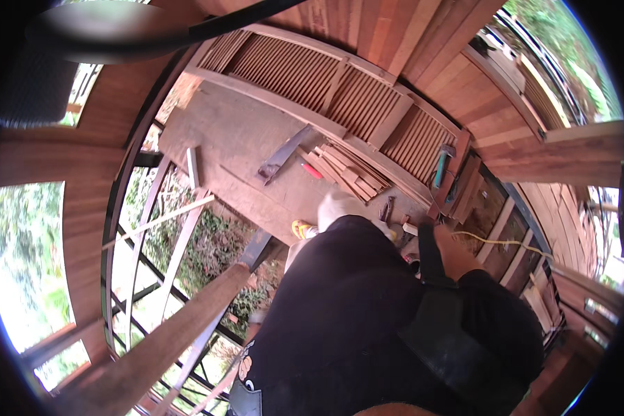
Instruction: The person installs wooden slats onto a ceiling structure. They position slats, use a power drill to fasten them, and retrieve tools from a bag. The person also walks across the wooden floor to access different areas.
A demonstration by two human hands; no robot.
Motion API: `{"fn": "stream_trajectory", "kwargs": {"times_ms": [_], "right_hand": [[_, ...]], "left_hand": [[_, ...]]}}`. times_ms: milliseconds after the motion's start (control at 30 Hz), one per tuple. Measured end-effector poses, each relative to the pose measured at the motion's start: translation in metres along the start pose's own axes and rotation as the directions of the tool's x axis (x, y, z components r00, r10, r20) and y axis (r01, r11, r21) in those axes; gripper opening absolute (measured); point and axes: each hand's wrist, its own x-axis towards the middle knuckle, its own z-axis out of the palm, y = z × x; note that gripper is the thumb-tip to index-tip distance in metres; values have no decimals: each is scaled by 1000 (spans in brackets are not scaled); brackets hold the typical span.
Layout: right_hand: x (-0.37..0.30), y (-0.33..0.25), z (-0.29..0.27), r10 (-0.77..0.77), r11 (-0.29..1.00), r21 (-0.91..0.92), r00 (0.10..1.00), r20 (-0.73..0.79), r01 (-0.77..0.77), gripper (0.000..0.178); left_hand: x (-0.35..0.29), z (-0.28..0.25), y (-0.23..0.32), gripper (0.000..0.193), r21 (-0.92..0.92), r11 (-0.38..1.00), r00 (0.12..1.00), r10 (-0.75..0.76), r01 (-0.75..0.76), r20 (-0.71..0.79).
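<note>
My right hand [445,236] reaches down at my right side, partly behind a black strap [431,253]; its fingers are too hidden and blurred to read. Closest to it are a small pale wood block [410,229], a dark pair of what look like pliers [387,209] and a yellow cord [492,240]. A hammer [442,166] with a teal handle lies farther off, on wood beside the slatted panel. My left hand does not show. In front of my feet lie a handsaw [284,156], a red pen-like tool [312,170] and a loose pile of thin wood strips [347,170].
A long slatted wooden panel [284,73] lies along the far side of the board platform [236,125]. To the left, an open metal frame [142,256] shows plants and ground below. A wooden beam [166,333] slants across the lower left. Plank walls [423,41] stand around.
</note>
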Motion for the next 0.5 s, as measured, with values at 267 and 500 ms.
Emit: {"fn": "stream_trajectory", "kwargs": {"times_ms": [267,500], "right_hand": [[-69,-260,35,-60,610,768,955,291,-195,26],[11,-385,31,206,-103,971,951,232,-215,21]], "left_hand": [[129,-14,541,29,203,791,816,570,-577,99],[186,207,628,30,228,7,212,401,-974,891]]}}
